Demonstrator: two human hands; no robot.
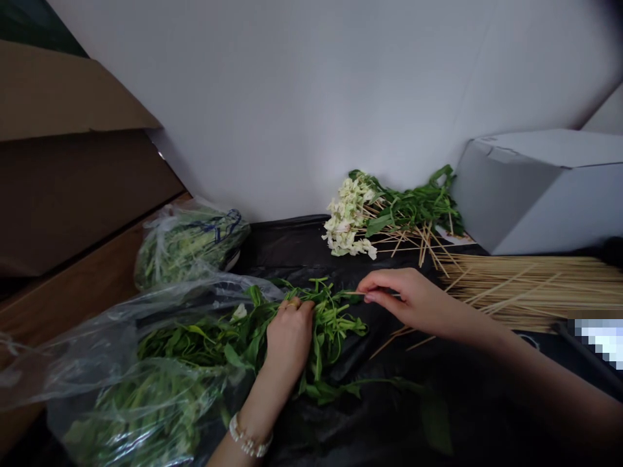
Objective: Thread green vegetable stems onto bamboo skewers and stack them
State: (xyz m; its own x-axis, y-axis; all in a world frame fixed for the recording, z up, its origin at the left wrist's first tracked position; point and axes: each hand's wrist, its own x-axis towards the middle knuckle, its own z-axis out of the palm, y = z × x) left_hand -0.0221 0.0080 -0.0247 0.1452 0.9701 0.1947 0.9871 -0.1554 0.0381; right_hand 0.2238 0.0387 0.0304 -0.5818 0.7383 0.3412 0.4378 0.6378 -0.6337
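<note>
Green leafy stems (272,337) lie mid-table on black sheet (389,415), spilling from a clear bag (121,363) at left edge; left hand (289,337) rests on them, fingers curled in, grip unclear. Right hand (409,299) pinches a skewer (384,295), long axis left-right w/ tip toward the greens, just beside them. Skewer pile (530,282) near right edge, finished bunches (384,217) by back wall; open sheet in front.

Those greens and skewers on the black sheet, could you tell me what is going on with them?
A person is working over a black sheet. The left hand rests on a loose pile of leafy greens spilling from a clear plastic bag. The right hand pinches a thin bamboo skewer beside the pile. A heap of spare skewers lies to the right, and finished skewered greens lie by the wall.
</note>
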